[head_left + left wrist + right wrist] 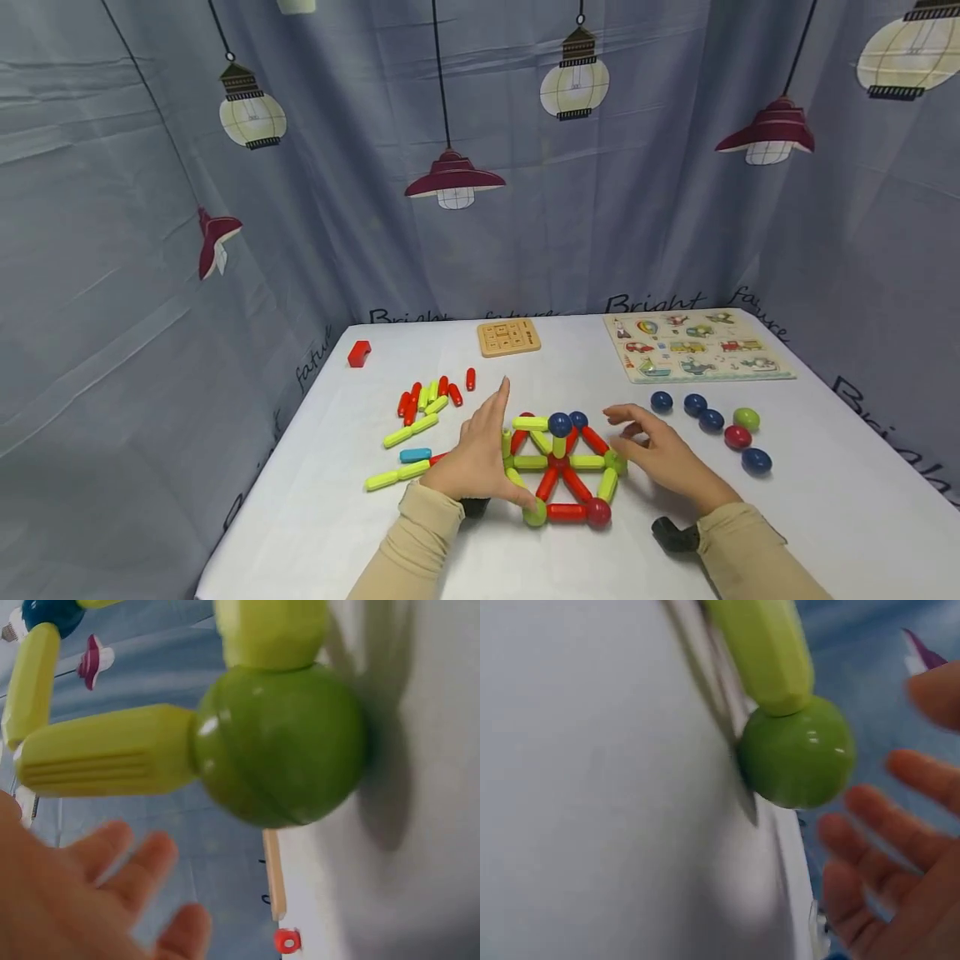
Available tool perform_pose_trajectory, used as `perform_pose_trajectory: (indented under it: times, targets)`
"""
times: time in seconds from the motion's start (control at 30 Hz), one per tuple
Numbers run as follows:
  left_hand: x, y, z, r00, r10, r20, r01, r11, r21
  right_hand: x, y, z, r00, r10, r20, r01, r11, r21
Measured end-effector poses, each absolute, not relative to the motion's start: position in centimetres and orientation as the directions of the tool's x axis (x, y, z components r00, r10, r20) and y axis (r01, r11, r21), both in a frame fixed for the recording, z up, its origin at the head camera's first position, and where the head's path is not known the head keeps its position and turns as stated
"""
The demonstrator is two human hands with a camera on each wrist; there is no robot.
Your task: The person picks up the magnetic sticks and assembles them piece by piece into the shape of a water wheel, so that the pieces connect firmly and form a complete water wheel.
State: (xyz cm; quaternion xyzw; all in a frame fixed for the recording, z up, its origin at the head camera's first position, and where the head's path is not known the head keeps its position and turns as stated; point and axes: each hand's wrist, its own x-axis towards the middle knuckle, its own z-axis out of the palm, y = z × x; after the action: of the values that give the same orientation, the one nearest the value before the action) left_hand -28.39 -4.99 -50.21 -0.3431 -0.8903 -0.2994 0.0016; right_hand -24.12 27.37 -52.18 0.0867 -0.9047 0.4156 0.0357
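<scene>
A structure of red and yellow-green magnetic rods and balls stands on the white table, with rods radiating from a red ball in its middle. One yellow-green rod stands upright there, topped by a blue ball. My left hand is at the structure's left side, fingers extended and thumb overlapping the near green ball. On the other side my right hand hovers with loosely bent fingers beside a green ball. In the right wrist view those fingers hold nothing.
Loose red and yellow-green rods and a blue rod lie left. Several loose balls sit right. Behind are a wooden number board, a picture puzzle board and a red block. A grey curtain surrounds the table.
</scene>
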Motion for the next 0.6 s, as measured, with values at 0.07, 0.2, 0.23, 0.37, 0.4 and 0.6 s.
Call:
perform_pose_trajectory:
  times: [0.07, 0.2, 0.23, 0.37, 0.4, 0.6]
  targets:
    - [-28.4, -4.9, -50.6, -0.774, 0.61, 0.167, 0.599, 0.621, 0.505, -24.7, 26.9, -51.5, -0.978, -0.182, 0.104, -0.197, 0.639, -0.744]
    - [-28.2, -5.0, -51.2, -0.783, 0.604, 0.147, 0.586, 0.638, 0.5, -25.8, 25.7, -51.1, -0.952, -0.301, -0.058, -0.151, 0.625, -0.766]
    - [-28.1, -5.0, -51.4, -0.784, 0.604, 0.142, 0.582, 0.638, 0.505, -26.0, 25.5, -51.3, -0.944, -0.319, -0.082, -0.144, 0.623, -0.769]
    - [-27.9, -5.2, -51.7, -0.791, 0.599, 0.129, 0.568, 0.638, 0.521, -26.4, 25.4, -52.0, -0.964, -0.259, -0.064, -0.131, 0.668, -0.733]
    - [-27.9, -5.3, -51.7, -0.795, 0.593, 0.128, 0.563, 0.643, 0.519, -26.4, 25.5, -52.1, -0.973, -0.227, -0.033, -0.136, 0.689, -0.712]
    - [-28.7, -6.0, -51.2, -0.842, 0.517, 0.153, 0.519, 0.701, 0.49, -25.8, 27.0, -51.5, -0.99, -0.126, 0.059, -0.133, 0.722, -0.679]
